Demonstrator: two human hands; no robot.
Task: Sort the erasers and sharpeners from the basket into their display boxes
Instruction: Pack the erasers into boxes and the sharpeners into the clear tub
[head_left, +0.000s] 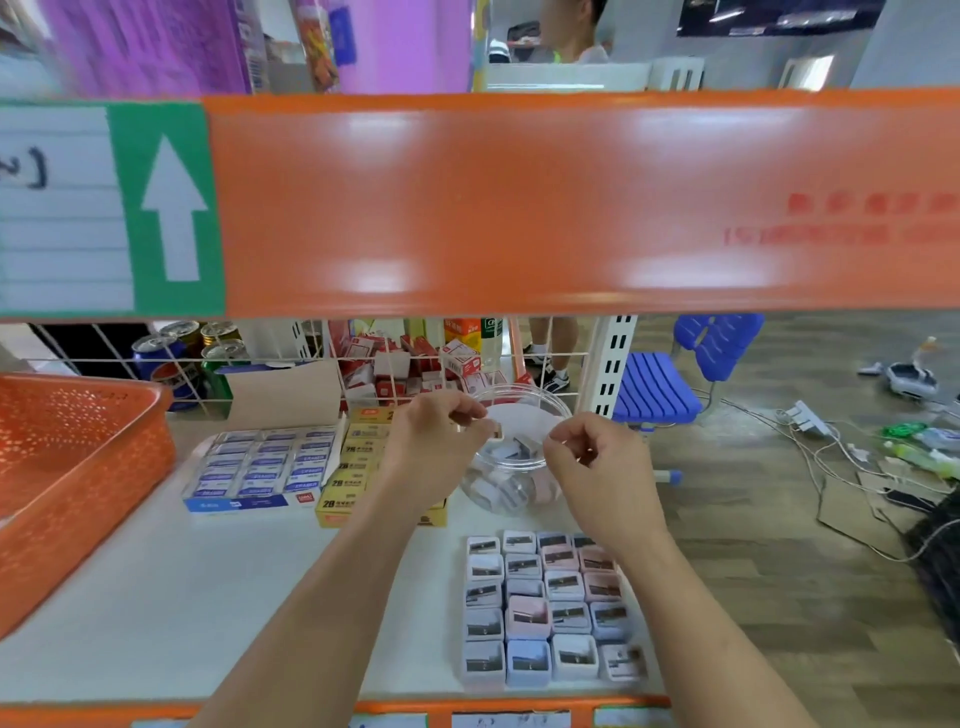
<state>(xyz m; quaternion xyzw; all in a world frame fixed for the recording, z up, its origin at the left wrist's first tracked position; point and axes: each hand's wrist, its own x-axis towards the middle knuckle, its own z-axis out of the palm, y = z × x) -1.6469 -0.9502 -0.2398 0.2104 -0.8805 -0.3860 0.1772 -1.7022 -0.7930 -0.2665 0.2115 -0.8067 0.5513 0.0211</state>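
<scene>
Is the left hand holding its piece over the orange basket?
No. The left hand pinches a small piece above the clear jar, right of the orange basket.

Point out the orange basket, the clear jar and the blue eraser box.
Basket (98, 493): head view, its near wall.
Jar (530, 389): head view, its far rim.
Eraser box (239, 503): head view, its front wall.

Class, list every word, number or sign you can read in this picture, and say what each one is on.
"2B": yellow box and the erasers in it.
"ERASER": wrappers in the blue box.
White up arrow: green sign on the beam.
Too blurred: red print on the beam, handwriting on the white label, red boxes.
</scene>
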